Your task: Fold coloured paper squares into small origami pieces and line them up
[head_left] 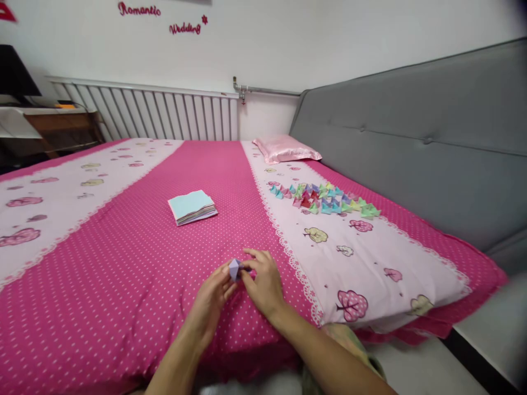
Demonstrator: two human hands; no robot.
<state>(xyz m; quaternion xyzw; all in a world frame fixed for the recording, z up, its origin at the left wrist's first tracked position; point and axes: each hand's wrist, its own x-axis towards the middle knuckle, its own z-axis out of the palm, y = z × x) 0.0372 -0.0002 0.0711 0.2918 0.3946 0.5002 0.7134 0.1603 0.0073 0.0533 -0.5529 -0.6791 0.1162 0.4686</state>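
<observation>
Both hands meet low over the pink dotted bed cover (135, 274). My left hand (209, 299) and my right hand (263, 282) pinch a small lilac folded paper piece (234, 269) between their fingertips. The paper is a little pointed shape, held just above the cover. A stack of square coloured paper sheets (192, 207), pale blue on top, lies farther up the bed. To the right, several small folded paper shapes (325, 198) in many colours lie in rows on the pale pink strip.
A pink satin pillow (286, 148) rests at the far end by the grey padded headboard (411, 137). A white radiator (156, 112) runs along the back wall. A dark desk (49, 126) stands at the far left. The bed's near edge drops to a white floor (489, 329).
</observation>
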